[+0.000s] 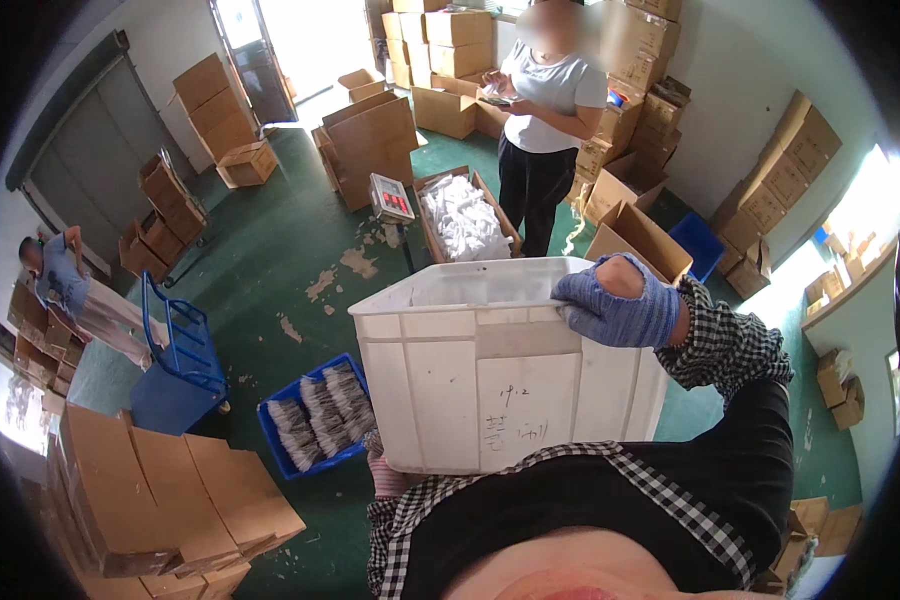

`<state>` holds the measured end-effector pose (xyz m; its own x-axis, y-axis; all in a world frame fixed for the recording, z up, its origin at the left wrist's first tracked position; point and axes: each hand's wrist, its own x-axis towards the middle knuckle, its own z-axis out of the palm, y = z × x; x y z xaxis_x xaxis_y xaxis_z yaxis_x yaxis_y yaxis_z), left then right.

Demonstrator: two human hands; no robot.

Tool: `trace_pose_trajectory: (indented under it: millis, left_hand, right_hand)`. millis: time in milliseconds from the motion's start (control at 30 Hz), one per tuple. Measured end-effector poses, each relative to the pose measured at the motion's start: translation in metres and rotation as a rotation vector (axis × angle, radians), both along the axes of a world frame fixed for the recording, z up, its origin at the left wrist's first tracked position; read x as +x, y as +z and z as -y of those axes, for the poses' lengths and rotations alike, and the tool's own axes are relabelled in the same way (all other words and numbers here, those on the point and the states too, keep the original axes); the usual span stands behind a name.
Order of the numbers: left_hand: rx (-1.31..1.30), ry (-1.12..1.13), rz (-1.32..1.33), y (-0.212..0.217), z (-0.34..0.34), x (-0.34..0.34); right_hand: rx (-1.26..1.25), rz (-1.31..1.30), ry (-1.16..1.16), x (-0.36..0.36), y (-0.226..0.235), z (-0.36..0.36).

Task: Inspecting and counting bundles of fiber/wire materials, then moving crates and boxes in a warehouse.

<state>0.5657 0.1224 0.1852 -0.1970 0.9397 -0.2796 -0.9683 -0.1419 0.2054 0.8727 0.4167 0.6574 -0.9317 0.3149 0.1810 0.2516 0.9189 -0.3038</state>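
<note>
A large white plastic bin with handwriting on its side is right in front of my chest, its open top toward the far side. My right hand, in a blue knitted glove with a bare patch at the back, is closed over the bin's right rim. Low at the bin's left bottom corner, my left hand shows only in part, in pinkish striped knit. It is against the bin's underside, its fingers hidden. The inside of the bin shows only its upper walls.
A blue crate of bundled pieces sits left of the bin. Beyond stand a carton of white items, a scale display and a person holding a device. Leftward are a blue trolley, stacked cartons and another person.
</note>
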Motion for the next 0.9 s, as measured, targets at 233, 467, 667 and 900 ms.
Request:
trace_pose_trajectory:
  millis: [233,467,667,900]
  left_hand:
    - [-0.208,0.199,0.037,0.033,0.008,0.005]
    - [-0.495,0.417,-0.49,0.036,0.022,0.032]
    - [-0.584,0.237,-0.642,0.03,-0.006,0.054]
    - [-0.506,0.405,0.07,0.105,-0.068,0.146]
  right_hand:
    - [0.01,0.011,-0.015,-0.009,-0.004,-0.005]
    - [-0.007,-0.014,0.011,-0.006,-0.023,-0.039]
    - [-0.152,0.033,0.033,0.033,-0.051,-0.085]
    - [-0.257,0.083,-0.04,0.11,-0.064,-0.153]
